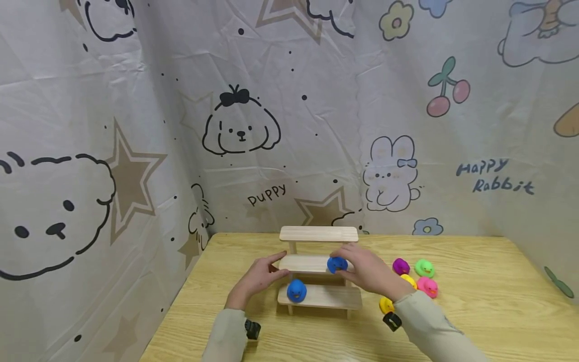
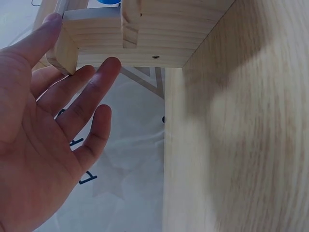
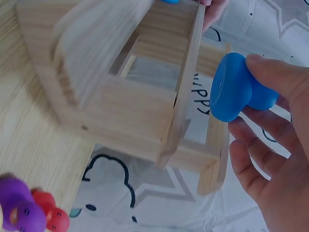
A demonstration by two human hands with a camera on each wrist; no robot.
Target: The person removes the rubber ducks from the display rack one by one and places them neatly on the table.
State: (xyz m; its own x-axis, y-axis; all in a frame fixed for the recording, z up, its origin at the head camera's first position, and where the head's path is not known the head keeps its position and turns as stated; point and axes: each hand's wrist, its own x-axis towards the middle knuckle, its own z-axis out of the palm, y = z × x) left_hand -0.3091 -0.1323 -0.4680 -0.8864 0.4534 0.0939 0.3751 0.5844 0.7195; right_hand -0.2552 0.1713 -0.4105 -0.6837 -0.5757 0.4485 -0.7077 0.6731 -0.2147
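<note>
A three-tier wooden display stand (image 1: 320, 296) stands on the table. My left hand (image 1: 260, 276) grips the left end of the middle tier; in the left wrist view the thumb lies on one side of the board (image 2: 65, 50) and fingers reach round the other. My right hand (image 1: 368, 269) pinches a blue rubber duck (image 1: 336, 264) at the right part of the middle tier. In the right wrist view that duck (image 3: 231, 89) has its flat base towards the board, with a gap between. Another blue rubber duck (image 1: 296, 291) sits on the left of the bottom tier.
Right of the stand several rubber ducks sit on the table: purple (image 1: 400, 266), green (image 1: 424, 268), pink (image 1: 427, 287) and yellow (image 1: 386, 304), one partly behind the right forearm. A printed curtain (image 1: 316, 125) hangs behind the table (image 1: 488, 301) and along its left side.
</note>
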